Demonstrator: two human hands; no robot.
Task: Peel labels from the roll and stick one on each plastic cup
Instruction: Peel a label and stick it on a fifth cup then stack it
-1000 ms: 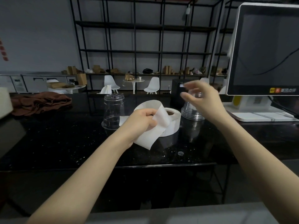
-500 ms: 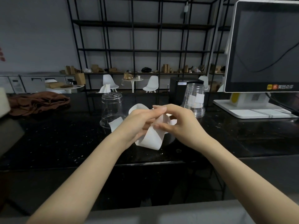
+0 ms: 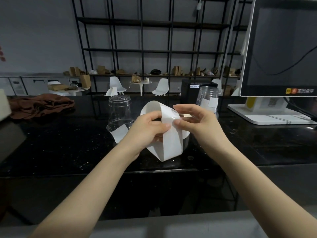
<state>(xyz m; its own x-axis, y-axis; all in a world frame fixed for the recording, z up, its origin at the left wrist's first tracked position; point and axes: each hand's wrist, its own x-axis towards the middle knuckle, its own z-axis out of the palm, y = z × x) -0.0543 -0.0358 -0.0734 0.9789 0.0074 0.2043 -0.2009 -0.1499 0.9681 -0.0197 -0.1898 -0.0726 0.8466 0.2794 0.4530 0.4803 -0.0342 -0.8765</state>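
Observation:
A white label strip (image 3: pixel 172 145) loops off the roll (image 3: pixel 186 134), which sits on the black counter mostly hidden behind my hands. My left hand (image 3: pixel 149 131) grips the strip from the left. My right hand (image 3: pixel 193 122) pinches the strip's upper part with thumb and fingertips. A clear plastic cup (image 3: pixel 119 112) stands upside down to the left, with the strip's loose end (image 3: pixel 120 133) lying by its rim. A stack of clear cups (image 3: pixel 207 98), upside down, stands at the right behind my right hand and carries a white label (image 3: pixel 213 102).
A point-of-sale screen (image 3: pixel 283 48) on a white stand (image 3: pixel 267 115) fills the right side. A black box (image 3: pixel 190 91) stands behind the cup stack. A brown cloth (image 3: pixel 41 105) lies at the far left. The counter's front edge (image 3: pixel 103 172) runs below my wrists.
My right hand left the cup stack on the right and came back to the strip, where it now pinches it. My left hand has kept hold of the strip and lifted it slightly.

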